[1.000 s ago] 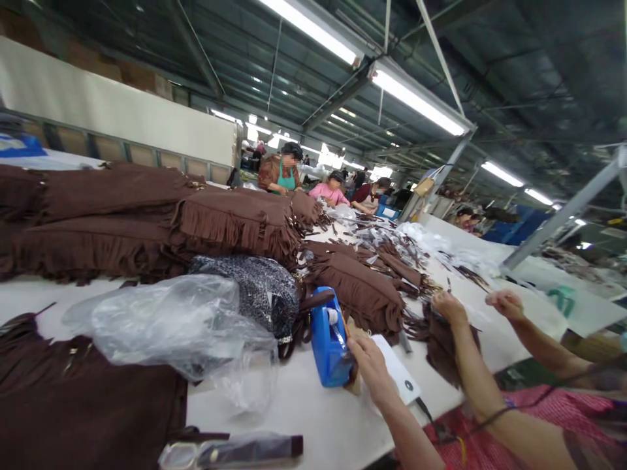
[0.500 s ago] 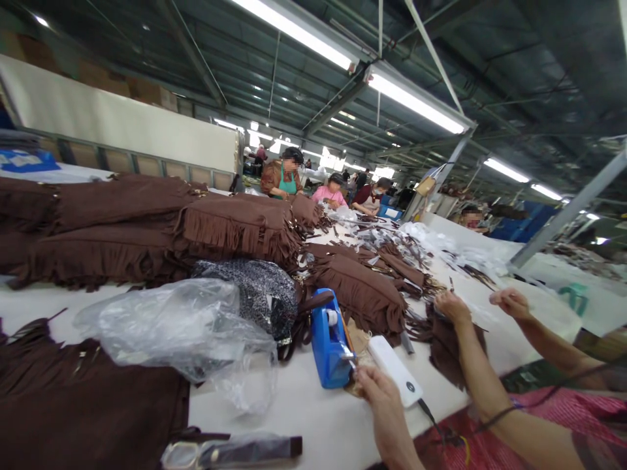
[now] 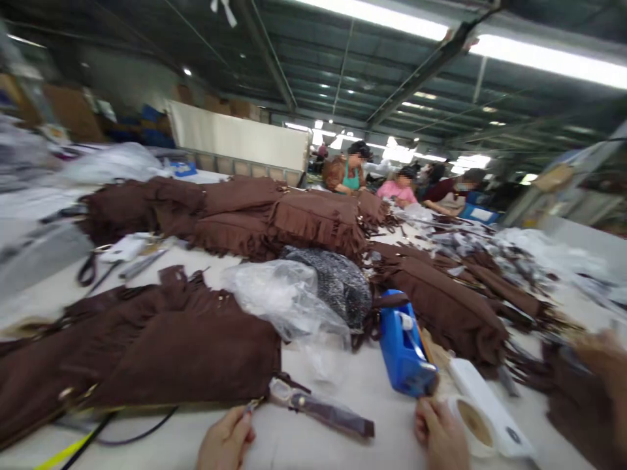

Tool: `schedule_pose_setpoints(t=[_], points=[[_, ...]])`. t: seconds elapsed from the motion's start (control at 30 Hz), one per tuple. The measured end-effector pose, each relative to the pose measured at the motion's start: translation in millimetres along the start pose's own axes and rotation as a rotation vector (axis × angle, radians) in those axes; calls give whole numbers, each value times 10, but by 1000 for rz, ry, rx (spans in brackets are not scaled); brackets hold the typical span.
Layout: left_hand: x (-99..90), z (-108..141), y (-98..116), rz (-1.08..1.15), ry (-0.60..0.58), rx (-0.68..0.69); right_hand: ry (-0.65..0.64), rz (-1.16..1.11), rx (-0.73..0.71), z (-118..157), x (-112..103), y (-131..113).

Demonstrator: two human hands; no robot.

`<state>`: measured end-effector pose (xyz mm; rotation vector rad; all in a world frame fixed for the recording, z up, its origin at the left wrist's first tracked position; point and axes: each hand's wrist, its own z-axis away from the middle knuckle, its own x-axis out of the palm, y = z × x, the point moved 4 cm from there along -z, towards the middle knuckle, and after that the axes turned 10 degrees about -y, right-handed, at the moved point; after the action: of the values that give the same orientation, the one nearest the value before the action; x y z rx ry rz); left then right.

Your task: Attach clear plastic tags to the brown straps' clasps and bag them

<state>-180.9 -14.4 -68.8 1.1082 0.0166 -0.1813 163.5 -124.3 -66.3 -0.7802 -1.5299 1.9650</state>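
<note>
My left hand [image 3: 226, 444] is at the table's near edge with its fingers curled. Its fingertips are at the near end of a brown strap in clear plastic [image 3: 321, 410]; whether it grips it is unclear. My right hand [image 3: 439, 436] is closed against the left side of a white tape roll [image 3: 469, 423]. The roll lies just in front of a blue tape dispenser [image 3: 404, 346]. A white oblong device [image 3: 490, 405] lies to the right of the roll. A brown fringed garment [image 3: 161, 346] is spread to the left of my left hand.
Stacks of brown fringed garments [image 3: 255, 212] cover the table's middle, with a clear plastic bag [image 3: 287, 297] and a speckled bag [image 3: 337, 281] in front. A co-worker's blurred hand [image 3: 605, 365] is at the right. Several people [image 3: 399, 189] work at the far end. Scissors [image 3: 93, 267] lie at the left.
The view has swung to the left. My right hand has drawn back from the blue dispenser to the tape roll. My left hand has come into view by the wrapped strap.
</note>
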Motion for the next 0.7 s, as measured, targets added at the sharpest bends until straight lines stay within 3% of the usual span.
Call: schedule_pose_setpoints(t=[0.1,0.2,0.27,0.33,0.47,0.7], points=[[11,-32,-20,-46,-140,38,-234,134,-67,215,329,-172],[-4,-13,-47,-102,-93,64,-659,249,-143,592,1011,-431],[5,32,-57,-159,-38,86,-920,253,-96,814,1511,-522],[27,94,-54,-202,40,129,-1077,275,-43,925,1924,-543],[98,206,-65,-188,208,229,-1139,371,4,879,2347,-473],[171,253,-139,-172,296,253,-1128,511,30,770,2449,-379]])
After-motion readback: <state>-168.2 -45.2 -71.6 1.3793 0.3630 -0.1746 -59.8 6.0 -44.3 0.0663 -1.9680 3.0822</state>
